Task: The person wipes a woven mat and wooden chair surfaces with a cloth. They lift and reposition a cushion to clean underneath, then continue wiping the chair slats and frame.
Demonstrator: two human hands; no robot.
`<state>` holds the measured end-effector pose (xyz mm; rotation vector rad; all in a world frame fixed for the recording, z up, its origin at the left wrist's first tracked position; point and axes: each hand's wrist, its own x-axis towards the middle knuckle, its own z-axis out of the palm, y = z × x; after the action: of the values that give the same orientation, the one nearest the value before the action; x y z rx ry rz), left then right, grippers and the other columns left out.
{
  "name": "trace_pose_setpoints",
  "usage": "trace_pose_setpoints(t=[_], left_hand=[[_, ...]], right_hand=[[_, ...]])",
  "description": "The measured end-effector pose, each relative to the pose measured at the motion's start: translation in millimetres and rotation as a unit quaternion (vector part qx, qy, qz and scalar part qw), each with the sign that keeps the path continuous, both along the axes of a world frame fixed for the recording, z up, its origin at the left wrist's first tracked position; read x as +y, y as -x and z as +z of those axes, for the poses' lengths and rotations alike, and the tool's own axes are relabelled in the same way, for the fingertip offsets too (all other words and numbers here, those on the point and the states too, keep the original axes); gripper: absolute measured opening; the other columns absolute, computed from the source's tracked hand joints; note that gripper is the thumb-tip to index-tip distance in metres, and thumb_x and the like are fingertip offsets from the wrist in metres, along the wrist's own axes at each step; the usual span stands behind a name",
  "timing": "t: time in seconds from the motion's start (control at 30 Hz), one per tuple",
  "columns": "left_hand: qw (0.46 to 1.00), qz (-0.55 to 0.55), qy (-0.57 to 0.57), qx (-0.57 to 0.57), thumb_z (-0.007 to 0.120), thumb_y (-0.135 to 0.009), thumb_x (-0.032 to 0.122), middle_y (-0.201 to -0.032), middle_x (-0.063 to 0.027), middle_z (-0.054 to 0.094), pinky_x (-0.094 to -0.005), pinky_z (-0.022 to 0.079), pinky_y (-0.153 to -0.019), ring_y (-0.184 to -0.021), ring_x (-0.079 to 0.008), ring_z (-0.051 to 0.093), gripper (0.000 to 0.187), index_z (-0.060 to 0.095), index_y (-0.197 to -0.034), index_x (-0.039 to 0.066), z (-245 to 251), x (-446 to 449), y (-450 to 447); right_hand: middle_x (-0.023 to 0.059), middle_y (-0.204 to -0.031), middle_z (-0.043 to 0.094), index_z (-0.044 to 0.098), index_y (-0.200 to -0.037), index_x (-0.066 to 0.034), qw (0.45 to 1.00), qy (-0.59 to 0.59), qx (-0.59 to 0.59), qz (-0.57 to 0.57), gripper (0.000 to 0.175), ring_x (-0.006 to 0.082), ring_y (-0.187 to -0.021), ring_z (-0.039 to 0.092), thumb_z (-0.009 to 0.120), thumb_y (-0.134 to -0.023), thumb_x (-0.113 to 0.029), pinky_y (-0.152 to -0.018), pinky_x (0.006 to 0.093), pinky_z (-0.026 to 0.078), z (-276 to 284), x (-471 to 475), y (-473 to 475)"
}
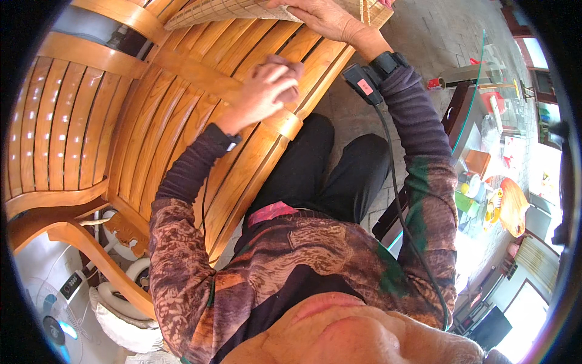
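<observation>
My left hand (268, 93), blurred, is closed around a crumpled brownish cloth (291, 75) over the slatted seat of a varnished wooden bench (177, 132). Farther out, my right hand (320, 18) grips a woven slatted mat (227, 12) at the top of the view. The mat is raised off the seat along its near edge, and part of it lies beyond the picture's rim. Some of my right fingertips are cut off there too. Bare slats show between the mat and my left hand.
The bench's backrest (59, 123) and curved armrest (104, 268) stand at left. Below them are a fan (57, 327) and a power strip (72, 284). A cable (395, 182) hangs from my right wrist. A glass-topped table (473, 132) bearing several items stands at right.
</observation>
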<state>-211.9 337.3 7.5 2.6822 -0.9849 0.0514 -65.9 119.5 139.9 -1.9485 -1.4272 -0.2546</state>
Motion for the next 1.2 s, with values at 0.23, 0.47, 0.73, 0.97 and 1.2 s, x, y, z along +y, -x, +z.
trace_pose_setpoints(t=[0.23, 0.47, 0.73, 0.97, 1.2], left_hand=[[0.979, 0.179, 0.077, -0.051, 0.076, -0.086, 0.021, -0.142, -0.0170, 0.053, -0.0560, 0.043, -0.109, -0.133, -0.0396, 0.049, 0.055, 0.057, -0.138, 0.020, -6.4, 37.6, -51.4], [0.991, -0.090, 0.095, -0.033, 0.078, -0.080, 0.010, -0.137, -0.0138, 0.055, -0.0514, 0.044, -0.111, -0.133, -0.0363, 0.050, 0.057, 0.060, -0.134, 0.017, 3.5, -27.8, 20.4], [0.992, 0.079, 0.101, -0.019, 0.068, -0.089, 0.007, -0.143, -0.0147, 0.054, -0.0435, 0.047, -0.107, -0.129, -0.0371, 0.055, 0.050, 0.058, -0.137, 0.019, -18.4, 77.9, -97.1], [0.920, 0.378, -0.107, -0.011, 0.049, -0.103, 0.039, -0.156, -0.0212, 0.038, -0.0611, 0.037, -0.112, -0.139, -0.0464, 0.040, 0.057, 0.039, -0.155, 0.019, -49.8, -7.9, -164.3], [0.946, 0.323, 0.032, -0.012, 0.058, -0.094, 0.032, -0.151, -0.0293, 0.036, -0.0668, 0.033, -0.106, -0.136, -0.0527, 0.035, 0.057, 0.049, -0.147, 0.012, -17.0, -110.4, -112.4]], right_hand=[[0.0238, -0.151, 0.050, 0.062, -0.129, -0.0024, 1.000, -0.004, -0.010, 0.004, 0.032, 0.0437, -0.136, 0.050, 0.055, -0.099, -0.004, -0.113, 0.0458, 0.043, 0.4, -1.5, 2.7], [0.0235, -0.151, 0.050, 0.062, -0.130, -0.0027, 1.000, -0.003, 0.016, 0.010, 0.032, 0.0432, -0.135, 0.051, 0.055, -0.098, -0.004, -0.112, 0.0453, 0.043, 4.7, 1.5, 2.3], [0.0240, -0.150, 0.050, 0.061, -0.131, -0.0028, 1.000, -0.010, 0.001, 0.006, 0.036, 0.0440, -0.135, 0.051, 0.053, -0.096, -0.001, -0.113, 0.0456, 0.042, 4.1, -3.0, 0.4], [0.0240, -0.150, 0.050, 0.061, -0.131, -0.0031, 1.000, -0.013, 0.006, 0.006, 0.036, 0.0442, -0.134, 0.052, 0.054, -0.096, -0.004, -0.112, 0.0462, 0.043, -0.5, -2.0, -5.2], [0.0237, -0.149, 0.051, 0.062, -0.130, -0.0037, 1.000, -0.005, 0.000, 0.004, 0.035, 0.0440, -0.133, 0.053, 0.054, -0.096, -0.008, -0.112, 0.0463, 0.043, -1.2, -1.1, -6.6]])
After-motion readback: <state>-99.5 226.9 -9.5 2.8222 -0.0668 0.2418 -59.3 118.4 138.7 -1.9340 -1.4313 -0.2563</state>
